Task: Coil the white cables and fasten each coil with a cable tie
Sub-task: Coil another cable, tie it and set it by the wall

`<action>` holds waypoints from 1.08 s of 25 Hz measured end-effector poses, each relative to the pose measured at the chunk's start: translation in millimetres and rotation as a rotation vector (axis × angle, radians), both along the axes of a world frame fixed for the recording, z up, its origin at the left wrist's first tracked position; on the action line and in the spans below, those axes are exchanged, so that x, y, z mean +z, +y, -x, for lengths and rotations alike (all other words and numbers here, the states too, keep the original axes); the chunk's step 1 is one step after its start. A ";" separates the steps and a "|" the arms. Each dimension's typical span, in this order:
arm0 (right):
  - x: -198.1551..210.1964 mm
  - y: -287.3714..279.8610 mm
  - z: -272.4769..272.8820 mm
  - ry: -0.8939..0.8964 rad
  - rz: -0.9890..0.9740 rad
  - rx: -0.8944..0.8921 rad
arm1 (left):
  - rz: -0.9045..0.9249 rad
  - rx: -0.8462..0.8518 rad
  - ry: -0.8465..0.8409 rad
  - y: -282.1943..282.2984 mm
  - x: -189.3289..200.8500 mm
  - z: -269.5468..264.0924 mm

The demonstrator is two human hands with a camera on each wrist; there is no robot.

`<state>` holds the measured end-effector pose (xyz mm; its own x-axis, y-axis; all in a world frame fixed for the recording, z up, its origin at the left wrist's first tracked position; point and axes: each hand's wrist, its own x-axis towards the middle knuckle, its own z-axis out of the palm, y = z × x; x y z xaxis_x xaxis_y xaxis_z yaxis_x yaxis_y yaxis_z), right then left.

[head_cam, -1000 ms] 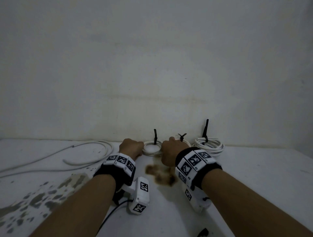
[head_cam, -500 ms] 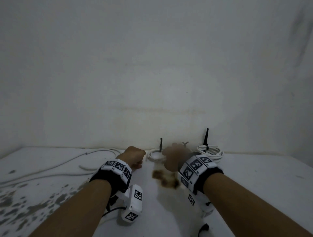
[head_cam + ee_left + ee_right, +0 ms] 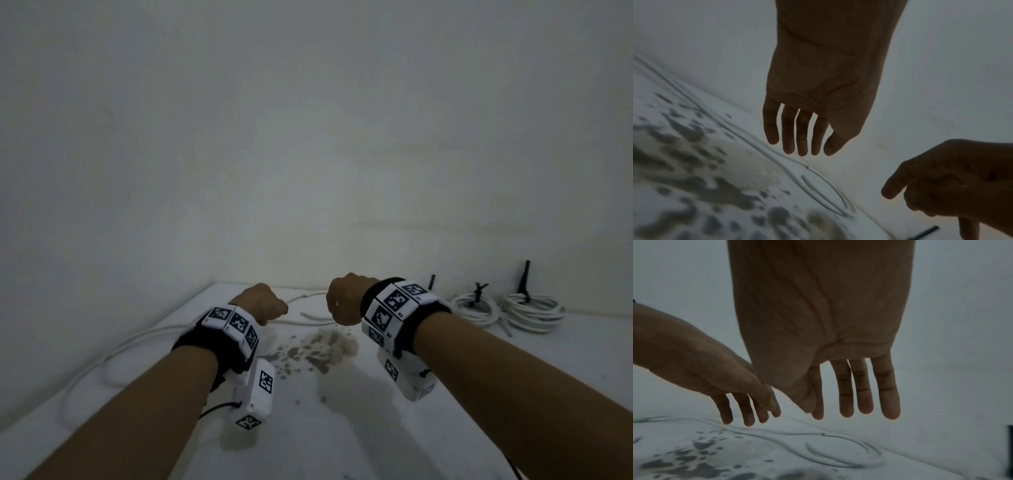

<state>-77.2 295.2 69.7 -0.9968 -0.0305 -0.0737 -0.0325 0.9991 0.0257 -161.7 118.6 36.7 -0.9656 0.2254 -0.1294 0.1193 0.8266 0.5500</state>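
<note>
Both hands are hovering above the white, stain-speckled tabletop [image 3: 342,428]. The left hand [image 3: 818,91] and right hand [image 3: 824,331] are holding nothing, fingers hanging straight and relaxed. The loose white cable [image 3: 830,451] is lying uncoiled beneath them. Two tied white coils [image 3: 507,308] are resting well right, by the wall.

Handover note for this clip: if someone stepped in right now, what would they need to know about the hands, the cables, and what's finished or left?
Left hand: open, fingers straight, holding nothing, above the loose white cable.
Right hand: open, empty, beside the left hand.
Tied coils: two in plain view by the wall at right, the middle coil and the right coil, each with a black cable tie. A third tie tip shows behind the right wrist; its coil is hidden.
Left to do: the loose cable on the table is uncoiled; coil and tie it.
</note>
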 end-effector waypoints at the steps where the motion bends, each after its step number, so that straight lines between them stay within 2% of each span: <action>1: -2.4 -20.8 5.5 -0.002 -0.003 0.048 | 0.023 0.050 0.021 -25.7 1.6 -0.1; 6: -19.2 -139.8 31.7 -0.078 -0.026 0.260 | 0.219 0.257 0.000 -161.7 -4.9 -5.1; 8: -31.6 -177.1 41.4 -0.072 -0.014 0.322 | 0.215 0.342 -0.033 -197.7 -14.0 -6.9; 10: -48.0 -207.7 48.6 -0.060 -0.028 0.361 | 0.190 0.370 -0.039 -219.0 -25.6 -10.8; 15: -65.4 -246.8 52.2 -0.163 -0.103 0.415 | 0.080 0.404 0.037 -225.7 -52.8 -11.4; 18: -62.2 -248.3 54.0 -0.188 -0.120 0.385 | -0.138 0.471 -0.035 -226.9 -50.0 -6.3; 22: -48.9 -223.9 53.4 -0.032 -0.060 0.283 | -0.873 0.623 -0.075 -221.8 -36.5 -4.2; 23: -43.0 -215.3 52.6 0.031 -0.035 0.248 | -0.994 0.625 -0.052 -217.0 -29.0 -6.8; 25: -28.2 -199.2 50.8 0.161 0.025 0.173 | -1.063 0.566 0.048 -203.0 -6.1 -15.2; 27: -12.3 -183.2 49.7 0.288 0.117 0.093 | -0.991 0.424 0.157 -182.1 20.6 -26.7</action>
